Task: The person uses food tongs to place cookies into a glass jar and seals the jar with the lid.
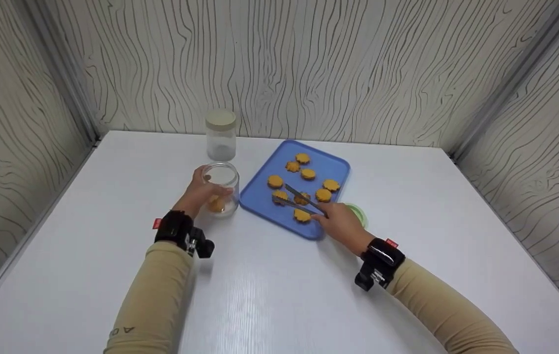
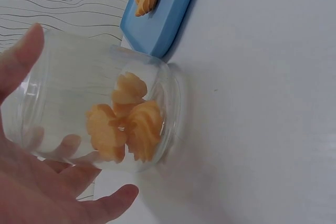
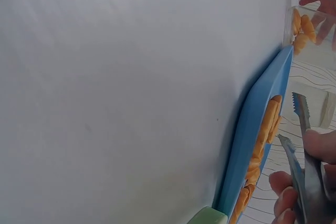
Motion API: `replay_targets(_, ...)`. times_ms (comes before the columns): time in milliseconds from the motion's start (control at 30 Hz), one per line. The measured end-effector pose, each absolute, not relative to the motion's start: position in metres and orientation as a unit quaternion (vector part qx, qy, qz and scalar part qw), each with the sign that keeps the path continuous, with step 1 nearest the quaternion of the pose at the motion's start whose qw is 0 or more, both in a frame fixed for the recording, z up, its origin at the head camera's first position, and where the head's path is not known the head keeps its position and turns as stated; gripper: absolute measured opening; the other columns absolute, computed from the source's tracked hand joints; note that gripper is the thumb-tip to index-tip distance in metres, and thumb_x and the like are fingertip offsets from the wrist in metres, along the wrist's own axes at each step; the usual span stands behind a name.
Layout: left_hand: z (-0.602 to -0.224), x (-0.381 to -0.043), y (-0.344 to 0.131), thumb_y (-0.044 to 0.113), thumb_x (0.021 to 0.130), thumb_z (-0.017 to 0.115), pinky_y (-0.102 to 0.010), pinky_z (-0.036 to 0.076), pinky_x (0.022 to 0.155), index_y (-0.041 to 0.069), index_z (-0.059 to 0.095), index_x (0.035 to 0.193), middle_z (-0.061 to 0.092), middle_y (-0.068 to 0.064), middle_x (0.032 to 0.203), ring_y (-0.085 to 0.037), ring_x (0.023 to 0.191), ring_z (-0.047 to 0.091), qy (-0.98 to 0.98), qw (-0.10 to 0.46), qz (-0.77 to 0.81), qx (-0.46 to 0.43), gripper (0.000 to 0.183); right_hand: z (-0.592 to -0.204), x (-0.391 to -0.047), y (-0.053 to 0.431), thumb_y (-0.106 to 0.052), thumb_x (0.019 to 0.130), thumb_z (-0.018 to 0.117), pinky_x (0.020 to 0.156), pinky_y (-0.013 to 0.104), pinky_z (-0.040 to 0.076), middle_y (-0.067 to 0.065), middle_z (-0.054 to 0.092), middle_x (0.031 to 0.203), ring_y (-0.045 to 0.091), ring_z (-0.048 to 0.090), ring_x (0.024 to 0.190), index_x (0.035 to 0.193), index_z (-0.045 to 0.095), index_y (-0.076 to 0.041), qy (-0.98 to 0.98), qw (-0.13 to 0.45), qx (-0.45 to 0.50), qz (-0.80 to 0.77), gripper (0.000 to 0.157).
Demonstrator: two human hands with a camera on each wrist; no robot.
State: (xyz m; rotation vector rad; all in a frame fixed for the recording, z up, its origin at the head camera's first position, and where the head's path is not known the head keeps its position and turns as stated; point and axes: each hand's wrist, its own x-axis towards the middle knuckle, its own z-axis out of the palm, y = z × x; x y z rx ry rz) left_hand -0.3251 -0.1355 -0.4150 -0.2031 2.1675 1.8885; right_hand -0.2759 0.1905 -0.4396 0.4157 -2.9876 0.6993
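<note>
My left hand (image 1: 199,192) grips a clear open-topped jar (image 1: 230,202) from its left side, thumb across the front. Three ridged golden cookies (image 2: 144,129) lie at the bottom of that jar in the left wrist view. In my right hand (image 1: 342,223) is a pair of metal tongs (image 3: 311,182), held between thumb and fingers. Its toothed tips are apart with nothing between them, above the blue tray (image 1: 326,167). Several cookies (image 1: 275,181) are spread over the tray; one cookie (image 1: 279,197) lies beneath the tongs' tips.
A second clear jar (image 1: 221,145) with a cream lid stands behind the gripped jar, near the back wall. To the tray's right, a round green item (image 1: 358,215) is partly hidden by my right hand. Patterned walls (image 1: 279,69) enclose the white table (image 1: 259,295) at the back and sides.
</note>
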Motion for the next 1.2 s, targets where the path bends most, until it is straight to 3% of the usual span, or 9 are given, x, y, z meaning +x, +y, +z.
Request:
replay_targets(267,-0.420,-0.328,-0.137,0.010,0.082,0.074,-0.042,0.011,0.117,0.012,0.010,0.154,0.018,-0.018,0.157,-0.032,0.144,0.016,0.744,0.126,0.653,-0.065,0.097,-0.440,-0.278,0.185,-0.019,0.093,0.066,0.066,0.035,0.052,0.009,0.069,0.093,0.018,0.059,0.072,0.107,0.070,-0.002,-0.968,-0.002,0.116,0.224,0.023)
replay_targets(400,-0.419,-0.327,-0.136,0.013,0.082,0.074,-0.043,0.012,0.116,0.013,0.009,0.155,0.017,-0.017,0.158,-0.032,0.144,0.016,0.746,0.128,0.651,-0.061,0.098,-0.442,-0.279,0.184,-0.016,0.092,0.066,0.069,0.036,0.053,0.008,0.069,0.090,0.018,0.060,0.073,0.106,0.071,-0.001,-0.968,-0.006,0.107,0.225,0.021)
replay_targets(533,-0.418,-0.325,-0.136,0.012,0.082,0.075,-0.043,0.012,0.116,0.013,0.009,0.154,0.017,-0.018,0.157,-0.032,0.144,0.017,0.744,0.125,0.654,-0.057,0.098,-0.444,-0.278,0.182,-0.013,0.092,0.066,0.074,0.038,0.053,0.008,0.070,0.090,0.018,0.061,0.076,0.105,0.071,0.000,-0.967,0.006,0.116,0.227,0.020)
replay_targets(667,-0.418,-0.326,-0.137,0.011,0.081,0.075,-0.043,0.013,0.116,0.011,0.010,0.154,0.018,-0.019,0.156,-0.033,0.143,0.018,0.746,0.118,0.653,-0.056,0.097,-0.443,-0.278,0.182,-0.014,0.093,0.065,0.067,0.037,0.052,0.007,0.067,0.082,0.018,0.058,0.069,0.104,0.071,0.001,-0.965,0.016,0.125,0.229,0.019)
replay_targets(900,-0.419,-0.328,-0.138,0.011,0.081,0.075,-0.041,0.014,0.116,0.010,0.012,0.153,0.020,-0.019,0.156,-0.032,0.143,0.017,0.748,0.118,0.650,-0.061,0.095,-0.438,-0.277,0.181,-0.017,0.094,0.065,0.071,0.036,0.054,0.009,0.070,0.088,0.018,0.061,0.073,0.108,0.070,0.001,-0.962,0.030,0.132,0.236,0.024)
replay_targets(1200,-0.419,-0.327,-0.137,0.013,0.077,0.079,-0.043,0.013,0.116,0.008,0.014,0.152,0.021,-0.020,0.155,-0.034,0.143,0.018,0.745,0.113,0.655,-0.058,0.100,-0.430,-0.276,0.180,-0.014,0.094,0.064,0.065,0.036,0.050,0.009,0.068,0.085,0.017,0.056,0.070,0.110,0.069,0.004,-0.951,0.074,0.173,0.245,0.025)
